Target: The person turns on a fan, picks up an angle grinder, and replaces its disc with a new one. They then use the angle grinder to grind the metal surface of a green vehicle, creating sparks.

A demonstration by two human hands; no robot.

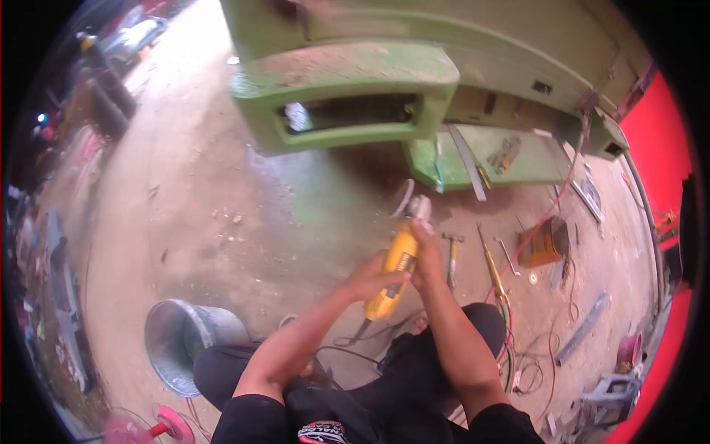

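Observation:
A yellow angle grinder [390, 277] is held in both hands in front of my lap, its disc [404, 198] tilted up and away from me. My left hand [370, 277] wraps around the middle of the grinder's body. Near the tool's head, my right hand [425, 255] grips it from the right side. The disc stands apart from the green vehicle body panel [347, 70] ahead, just below and to the right of its lower bumper corner. From the grinder's rear end, a dark cord [361, 331] runs down toward my legs.
A grey bucket [168, 348] lies tipped by my left knee. To the right are a hammer [452, 259], a brass torch [489, 263] with hoses and a rusty yellow container [543, 243]. Gloves [506, 154] and a long metal strip [466, 161] rest on the green step. Gas cylinders [103, 96] are at far left.

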